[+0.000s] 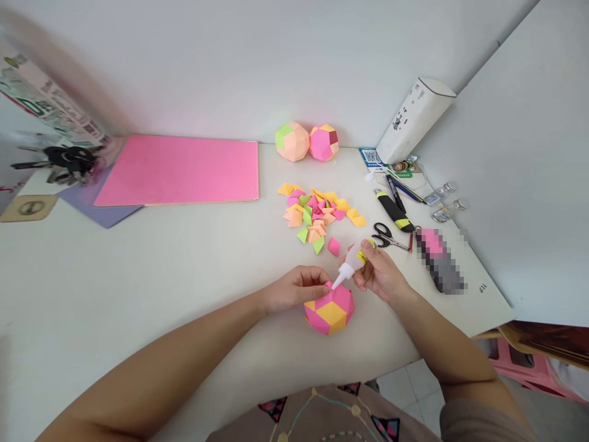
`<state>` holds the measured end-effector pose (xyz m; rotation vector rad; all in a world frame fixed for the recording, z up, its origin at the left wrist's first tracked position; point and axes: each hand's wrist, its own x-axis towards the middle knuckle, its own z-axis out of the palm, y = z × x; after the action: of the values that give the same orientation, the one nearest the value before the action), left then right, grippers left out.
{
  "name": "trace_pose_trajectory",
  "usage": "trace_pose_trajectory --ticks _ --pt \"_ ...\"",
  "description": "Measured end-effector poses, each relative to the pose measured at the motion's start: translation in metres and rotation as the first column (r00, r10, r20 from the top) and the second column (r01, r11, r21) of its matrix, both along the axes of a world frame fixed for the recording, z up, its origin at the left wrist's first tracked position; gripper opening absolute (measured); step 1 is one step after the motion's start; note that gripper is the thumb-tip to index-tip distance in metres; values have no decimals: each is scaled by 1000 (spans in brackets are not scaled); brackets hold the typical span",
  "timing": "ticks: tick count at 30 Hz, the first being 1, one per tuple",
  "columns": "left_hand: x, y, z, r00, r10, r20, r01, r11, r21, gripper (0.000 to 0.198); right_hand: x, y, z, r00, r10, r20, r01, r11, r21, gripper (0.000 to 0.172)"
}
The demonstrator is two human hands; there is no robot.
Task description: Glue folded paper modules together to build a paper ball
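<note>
A faceted paper ball (330, 314) in pink and yellow rests on the white table near its front edge. My left hand (299, 288) pinches the top of this ball between thumb and fingers. Tilted down from my right hand (380, 270), a glue bottle (353, 261) has its narrow white nozzle tip at the upper facets, close to my left thumb. My right fingers are wrapped around the bottle body. Just beyond lies a loose pink folded paper piece (334, 246), beside a pile of folded paper pieces (317, 212) in green, pink, peach and yellow.
Two paper balls (292, 142) stand against the wall. Pink paper sheets (184, 172) lie at left, near keys (69, 161). To the right are scissors (385, 236), a utility knife (394, 210), pens (405, 187), small glass bottles (442, 195) and a white case (414, 120).
</note>
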<state>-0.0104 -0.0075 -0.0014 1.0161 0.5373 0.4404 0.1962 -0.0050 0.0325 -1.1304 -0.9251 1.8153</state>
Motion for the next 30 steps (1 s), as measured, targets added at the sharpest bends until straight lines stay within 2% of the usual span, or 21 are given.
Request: trace_pose_trajectory --ticks 10,15,22,30 --pt "0 2 0 1000 -7 7 8 1000 -20 21 2 1 -2 1000 2 -5 -2 1000 1 26" --pt "-1 2 0 1000 6 24 -5 999 -38 20 5 3 2 997 36 -64 -34 999 24 14" --pt "-2 4 0 997 59 56 -51 989 -140 20 17 11 11 968 218 -126 -212 975 60 34" --pt "-1 6 -2 988 122 94 -93 958 -270 19 24 11 11 935 330 -134 -294 927 235 35"
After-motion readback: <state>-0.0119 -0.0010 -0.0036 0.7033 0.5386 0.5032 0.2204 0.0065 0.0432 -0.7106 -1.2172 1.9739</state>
